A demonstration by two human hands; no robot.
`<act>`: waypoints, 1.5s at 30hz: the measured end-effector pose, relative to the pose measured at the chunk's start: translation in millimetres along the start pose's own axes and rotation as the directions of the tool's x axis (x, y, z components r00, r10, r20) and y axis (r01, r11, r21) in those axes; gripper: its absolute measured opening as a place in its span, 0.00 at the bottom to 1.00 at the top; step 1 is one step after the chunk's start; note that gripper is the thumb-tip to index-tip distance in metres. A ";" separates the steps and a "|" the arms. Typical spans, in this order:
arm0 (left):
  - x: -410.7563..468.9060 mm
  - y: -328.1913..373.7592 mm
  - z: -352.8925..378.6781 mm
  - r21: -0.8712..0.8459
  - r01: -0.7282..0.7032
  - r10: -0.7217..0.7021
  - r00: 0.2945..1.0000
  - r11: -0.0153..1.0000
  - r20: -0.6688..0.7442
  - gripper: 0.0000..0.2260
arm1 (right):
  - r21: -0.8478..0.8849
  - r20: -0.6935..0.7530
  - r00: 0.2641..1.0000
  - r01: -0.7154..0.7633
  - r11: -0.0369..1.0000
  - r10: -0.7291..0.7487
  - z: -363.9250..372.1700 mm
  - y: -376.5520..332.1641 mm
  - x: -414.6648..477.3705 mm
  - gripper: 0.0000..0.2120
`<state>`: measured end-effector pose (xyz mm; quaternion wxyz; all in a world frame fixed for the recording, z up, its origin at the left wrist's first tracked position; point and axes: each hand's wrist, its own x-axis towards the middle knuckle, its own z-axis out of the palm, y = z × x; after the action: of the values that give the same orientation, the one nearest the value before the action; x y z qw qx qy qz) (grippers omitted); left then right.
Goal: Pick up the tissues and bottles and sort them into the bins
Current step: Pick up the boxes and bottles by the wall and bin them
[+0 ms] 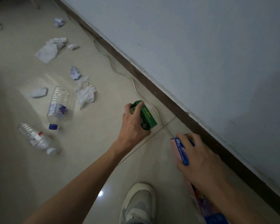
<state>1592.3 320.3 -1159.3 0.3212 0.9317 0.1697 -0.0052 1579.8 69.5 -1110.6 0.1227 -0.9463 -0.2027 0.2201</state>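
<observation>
Left hand (pixel 132 125): fingers curled round green box (pixel 148 116), hiding its near end.
Right hand (pixel 199 157): fingers wrapped over pink-and-blue box (pixel 182 151); far end cut off.
Bottles (pixel 60 105): lying on floor (pixel 87 151) beside crumpled tissues (pixel 86 96).

Two clear plastic bottles lie on their sides on the pale tiles. The larger bottle (pixel 60 104) has a purple label, and its blue cap points toward six o'clock. The smaller bottle (pixel 36 138), at its seven o'clock, has a red-and-white label and a white cap aimed at four. A crumpled white tissue (pixel 86 96) sits at the larger bottle's two o'clock, a folded tissue (pixel 39 92) at ten and a bluish wad (pixel 75 73) at one. Farther off toward twelve lie a flat sheet (pixel 47 51) and scrunched tissues (pixel 58 40).
</observation>
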 end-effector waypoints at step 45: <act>-898.8 369.2 -834.5 -0.440 0.724 -0.790 0.237 0.532 -0.566 0.43 | 0.566 0.016 0.671 0.605 0.560 -0.742 -509.9 -630.6 -719.9 0.32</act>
<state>780.3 268.3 -170.1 0.2241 0.6382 0.7064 0.2084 1018.7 241.4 -198.8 0.4194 -0.6880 -0.4984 0.3199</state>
